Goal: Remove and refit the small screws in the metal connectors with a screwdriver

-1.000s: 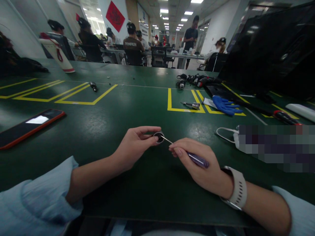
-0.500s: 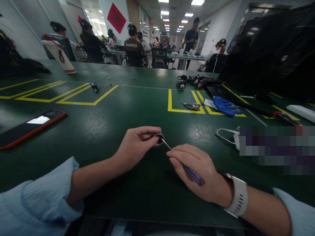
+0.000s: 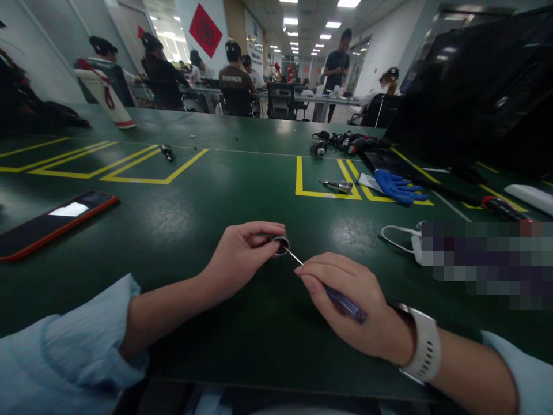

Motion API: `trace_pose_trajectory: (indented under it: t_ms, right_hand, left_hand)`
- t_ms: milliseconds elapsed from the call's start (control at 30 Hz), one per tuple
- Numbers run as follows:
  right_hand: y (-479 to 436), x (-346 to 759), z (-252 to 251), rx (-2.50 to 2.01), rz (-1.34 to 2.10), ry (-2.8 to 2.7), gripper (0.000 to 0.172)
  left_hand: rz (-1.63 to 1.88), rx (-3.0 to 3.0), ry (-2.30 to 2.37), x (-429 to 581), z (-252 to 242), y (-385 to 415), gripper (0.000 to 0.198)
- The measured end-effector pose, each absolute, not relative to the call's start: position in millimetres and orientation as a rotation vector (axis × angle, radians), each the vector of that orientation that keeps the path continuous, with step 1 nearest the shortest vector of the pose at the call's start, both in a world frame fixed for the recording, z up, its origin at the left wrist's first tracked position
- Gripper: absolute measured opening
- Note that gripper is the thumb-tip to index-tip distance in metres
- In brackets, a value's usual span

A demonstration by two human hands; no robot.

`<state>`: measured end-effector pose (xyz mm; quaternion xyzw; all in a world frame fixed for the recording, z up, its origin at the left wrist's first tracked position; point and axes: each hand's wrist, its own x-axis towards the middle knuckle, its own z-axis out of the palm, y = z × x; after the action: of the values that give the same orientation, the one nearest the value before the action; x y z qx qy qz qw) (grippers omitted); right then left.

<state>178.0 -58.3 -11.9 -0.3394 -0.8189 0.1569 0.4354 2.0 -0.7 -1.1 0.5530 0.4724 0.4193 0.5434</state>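
My left hand (image 3: pixel 242 253) pinches a small round metal ring-like part (image 3: pixel 283 246) between thumb and fingers, its open end turned toward the right. In my right hand (image 3: pixel 345 302) is a screwdriver (image 3: pixel 348 305) with a translucent purple handle. The thin shaft points up and left, and its tip reaches into the opening of the metal part. What the tip touches inside is too small to tell. Both hands are just above the green table (image 3: pixel 181 323).
A phone (image 3: pixel 56 225) lies at the left. Beyond my hands are a metal tool-like piece (image 3: pixel 339 186), a blue glove (image 3: pixel 397 185), cables (image 3: pixel 332 141) and a small black part (image 3: pixel 166 152). A white cup-shaped container (image 3: pixel 106 95) leans farther back. A black monitor (image 3: pixel 475 92) stands right.
My right hand has shifted slightly right and drawn back with the screwdriver, so more of the ring's opening shows. My left hand holds nearly still.
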Motion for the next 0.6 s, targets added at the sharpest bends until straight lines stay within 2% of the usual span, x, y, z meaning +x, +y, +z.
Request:
trace_pose_trajectory:
  t_ms: [600]
  right_hand:
    - [-56.4,178.1,-13.0,-0.965,0.579,-1.956,0.017]
  left_hand:
    - [1.061,1.557,1.098,-1.1,-9.7,0.4,0.021]
